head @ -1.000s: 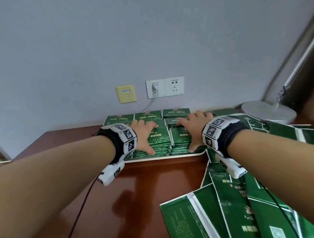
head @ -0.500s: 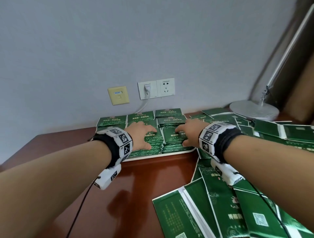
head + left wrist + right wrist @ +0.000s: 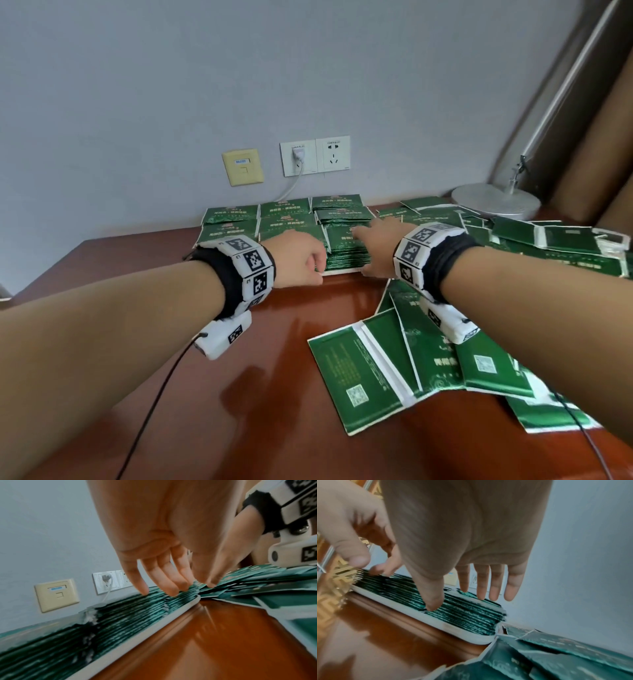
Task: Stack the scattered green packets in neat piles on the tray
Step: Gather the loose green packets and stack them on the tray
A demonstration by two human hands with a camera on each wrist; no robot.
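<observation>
My left hand [image 3: 301, 255] and right hand [image 3: 380, 248], both slack and empty at the near edge of the piles [image 3: 346, 251] on the tray [image 3: 426, 618], leave the loose packets [image 3: 442, 356] on the desk [image 3: 257, 394] rightward, nearest my right.

A right hand [image 3: 462, 534] with straight, spread fingers [image 3: 494, 585] reaches over stacked green packets [image 3: 458, 612] in a white tray [image 3: 453, 630], its thumb touching the stack's edge.

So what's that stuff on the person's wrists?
Each bare forearm has a black wristband ringed by white blocks printed with black square codes. Under the left hand and right hand hangs a small white camera box with a thin black cable.
</observation>
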